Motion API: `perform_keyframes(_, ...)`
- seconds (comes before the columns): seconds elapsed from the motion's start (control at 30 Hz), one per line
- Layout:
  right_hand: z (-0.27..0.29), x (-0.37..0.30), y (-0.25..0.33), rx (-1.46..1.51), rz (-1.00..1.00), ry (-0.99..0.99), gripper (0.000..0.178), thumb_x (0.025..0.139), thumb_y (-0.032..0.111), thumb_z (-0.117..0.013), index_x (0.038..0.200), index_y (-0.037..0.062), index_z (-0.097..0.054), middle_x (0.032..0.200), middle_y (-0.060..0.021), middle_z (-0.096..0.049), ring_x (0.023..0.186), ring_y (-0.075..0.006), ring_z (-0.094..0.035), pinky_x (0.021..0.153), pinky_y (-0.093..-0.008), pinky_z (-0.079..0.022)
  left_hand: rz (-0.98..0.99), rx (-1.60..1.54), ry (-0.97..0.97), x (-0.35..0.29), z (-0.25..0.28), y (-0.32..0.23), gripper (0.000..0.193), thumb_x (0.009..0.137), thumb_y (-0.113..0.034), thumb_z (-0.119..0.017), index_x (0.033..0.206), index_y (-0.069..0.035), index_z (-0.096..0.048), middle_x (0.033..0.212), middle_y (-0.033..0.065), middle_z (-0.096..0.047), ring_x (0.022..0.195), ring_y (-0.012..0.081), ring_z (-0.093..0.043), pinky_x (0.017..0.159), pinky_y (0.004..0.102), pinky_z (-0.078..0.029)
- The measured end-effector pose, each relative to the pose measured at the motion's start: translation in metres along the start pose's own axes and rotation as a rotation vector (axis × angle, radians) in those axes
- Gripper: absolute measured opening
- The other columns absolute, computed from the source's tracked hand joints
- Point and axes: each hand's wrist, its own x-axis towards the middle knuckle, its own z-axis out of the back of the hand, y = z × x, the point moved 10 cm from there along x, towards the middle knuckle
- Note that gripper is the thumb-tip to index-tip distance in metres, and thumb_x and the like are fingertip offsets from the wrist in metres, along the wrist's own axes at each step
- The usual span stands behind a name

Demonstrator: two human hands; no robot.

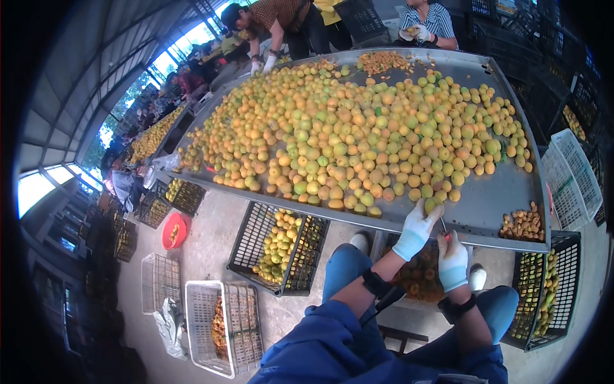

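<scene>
My left hand (414,232), in a white glove, is at the near edge of the metal table (483,221). Its fingers close around a yellow-green apricot (430,205) beside the heap of apricots (345,137). Just to the right, my gloved right hand (453,261) grips a small knife (444,225) with a reddish handle, its thin blade pointing up toward the left hand. Brown apricot pits (521,225) lie piled at the table's near right corner.
Beneath my hands stands a crate of split fruit (419,272) between my legs. Black crates of apricots flank me, one left (240,246) and one right (569,288). A white crate (192,320) and a red basin (174,230) sit further left. Two people work across the table.
</scene>
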Motion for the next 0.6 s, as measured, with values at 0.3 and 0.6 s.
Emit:
perform_keyframes(0.3,-0.006,-0.001,0.009,0.14,0.078,-0.004,0.031,0.099,0.031,-0.052,0.099,-0.0006,-0.054,0.068,-0.0231,-0.059,0.064,-0.0467,-0.057,0.057,-0.0499,-0.046,0.176,-0.065,0.057,-0.011,-0.005,0.018,0.035,0.098,-0.032,-0.057,0.105,0.001,-0.063,0.082,-0.0009,-0.057,0.073,0.0067,-0.048,0.064,0.0249,-0.042)
perform_keyframes(0.6,-0.042,-0.018,-0.003,1.076,-0.412,0.456,0.036,0.101,0.044,-0.048,0.083,0.013,-0.047,0.054,0.0069,-0.036,0.036,-0.006,-0.032,0.034,-0.0235,-0.023,0.247,-0.295,0.124,-0.014,-0.02,0.027,0.037,0.097,-0.036,-0.058,0.101,0.0,-0.062,0.086,0.0033,-0.064,0.075,0.0102,-0.056,0.068,0.0262,-0.047)
